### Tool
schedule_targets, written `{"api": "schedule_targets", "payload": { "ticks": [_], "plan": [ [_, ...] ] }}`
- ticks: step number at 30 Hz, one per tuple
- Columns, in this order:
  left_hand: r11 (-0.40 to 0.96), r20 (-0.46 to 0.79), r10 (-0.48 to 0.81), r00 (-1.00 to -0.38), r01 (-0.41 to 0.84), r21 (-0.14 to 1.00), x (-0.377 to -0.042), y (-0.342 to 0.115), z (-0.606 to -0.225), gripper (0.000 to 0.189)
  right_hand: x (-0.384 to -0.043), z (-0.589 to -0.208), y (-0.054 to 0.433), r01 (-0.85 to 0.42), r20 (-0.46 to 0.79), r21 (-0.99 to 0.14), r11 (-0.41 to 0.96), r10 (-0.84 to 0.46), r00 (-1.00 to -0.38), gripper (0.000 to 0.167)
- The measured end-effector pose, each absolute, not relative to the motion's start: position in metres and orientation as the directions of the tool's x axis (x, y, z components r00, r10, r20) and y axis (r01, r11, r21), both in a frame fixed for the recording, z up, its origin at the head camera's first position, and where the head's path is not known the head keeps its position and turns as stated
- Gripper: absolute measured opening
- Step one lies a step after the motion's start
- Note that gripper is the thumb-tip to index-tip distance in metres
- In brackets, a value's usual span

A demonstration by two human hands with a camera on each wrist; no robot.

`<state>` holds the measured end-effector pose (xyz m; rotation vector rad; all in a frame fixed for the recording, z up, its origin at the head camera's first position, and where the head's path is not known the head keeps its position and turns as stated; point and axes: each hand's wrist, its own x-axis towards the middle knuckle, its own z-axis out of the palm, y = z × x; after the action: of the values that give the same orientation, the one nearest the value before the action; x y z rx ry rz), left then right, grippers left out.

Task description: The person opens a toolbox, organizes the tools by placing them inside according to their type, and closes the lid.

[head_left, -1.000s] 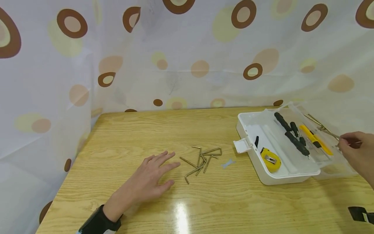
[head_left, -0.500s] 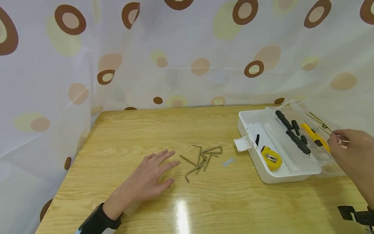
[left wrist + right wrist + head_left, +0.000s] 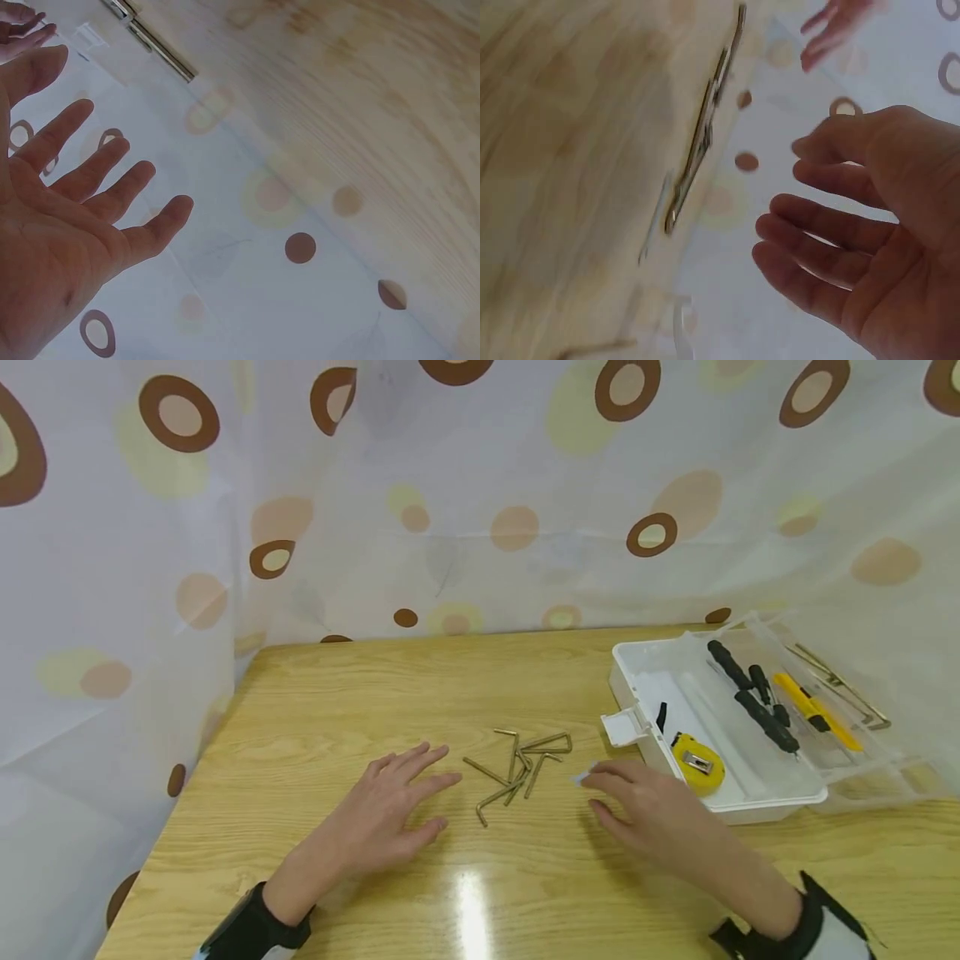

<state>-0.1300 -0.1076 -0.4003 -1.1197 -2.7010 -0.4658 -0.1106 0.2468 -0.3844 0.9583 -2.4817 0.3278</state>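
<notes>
A loose pile of brass-coloured hex keys (image 3: 485,772) lies on the wooden table between my hands. Left of it rests my left hand (image 3: 378,814), fingers spread; its palm shows bare in the left wrist view. To the pile's right, my right hand (image 3: 648,810) hovers low over the table with loosely bent fingers. Its fingertips are close to a small light-blue piece (image 3: 580,778), partly hidden; touching or apart, I cannot tell. In the right wrist view nothing shows between the fingers. More hex keys (image 3: 862,702) lie in the clear lid at the far right.
Behind my right hand stands an open white toolbox (image 3: 651,762), its latch (image 3: 621,731) jutting left. It holds a yellow tape measure (image 3: 697,764), black-handled screwdrivers (image 3: 765,722) and a yellow utility knife (image 3: 795,693). A patterned curtain (image 3: 465,568) hangs along the table's back and left.
My right hand has let go of a hex key in the clear lid and moved left across the toolbox to the light-blue piece. My left hand has stayed in place.
</notes>
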Motion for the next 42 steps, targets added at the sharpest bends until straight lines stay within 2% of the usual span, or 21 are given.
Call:
{"api": "schedule_targets", "payload": {
  "ticks": [1,4,7,9,12,18,24,31,35,38,42],
  "plan": [
    [0.666,0.285,0.656,-0.699,0.714,0.218,-0.129,-0.108,-0.4,0.05,-0.112,-0.388,0.236,-0.697,0.435,-0.081,0.713,-0.604,-0.668,0.021],
    [0.656,0.294,0.663,-0.688,0.724,0.215,-0.129,-0.107,-0.401,0.049,-0.12,-0.395,0.21,-0.721,0.27,-0.151,0.676,-0.674,-0.688,0.038],
    [0.643,0.302,0.673,-0.675,0.736,0.213,-0.13,-0.104,-0.401,0.049,-0.13,-0.403,0.192,-0.739,0.157,-0.217,0.638,-0.724,-0.671,0.045],
    [0.643,0.304,0.674,-0.673,0.738,0.207,-0.13,-0.103,-0.401,0.048,-0.136,-0.408,0.184,-0.75,0.102,-0.233,0.619,-0.751,-0.652,0.046],
    [0.652,0.302,0.667,-0.681,0.73,0.204,-0.129,-0.104,-0.4,0.048,-0.141,-0.413,0.175,-0.768,0.068,-0.202,0.608,-0.773,-0.63,0.041],
    [0.666,0.296,0.658,-0.692,0.719,0.2,-0.129,-0.106,-0.4,0.049,-0.142,-0.407,0.172,-0.751,0.081,-0.157,0.641,-0.75,-0.657,0.01],
    [0.67,0.306,0.653,-0.692,0.717,0.193,-0.128,-0.108,-0.401,0.05,-0.142,-0.403,0.179,-0.742,0.082,-0.175,0.647,-0.741,-0.666,0.014],
    [0.663,0.317,0.654,-0.687,0.722,0.195,-0.126,-0.109,-0.403,0.049,-0.14,-0.396,0.196,-0.745,0.277,-0.179,0.642,-0.694,-0.665,0.014],
    [0.666,0.319,0.652,-0.688,0.721,0.194,-0.126,-0.109,-0.404,0.049,-0.145,-0.389,0.205,-0.762,0.396,-0.165,0.626,-0.666,-0.633,0.017],
    [0.664,0.323,0.652,-0.686,0.723,0.193,-0.126,-0.109,-0.403,0.049,-0.147,-0.385,0.209,-0.757,0.438,-0.152,0.635,-0.644,-0.628,0.018],
    [0.665,0.318,0.652,-0.688,0.721,0.196,-0.126,-0.108,-0.402,0.048,-0.147,-0.382,0.212,-0.723,0.426,-0.169,0.67,-0.612,-0.667,0.019]
  ]
}}
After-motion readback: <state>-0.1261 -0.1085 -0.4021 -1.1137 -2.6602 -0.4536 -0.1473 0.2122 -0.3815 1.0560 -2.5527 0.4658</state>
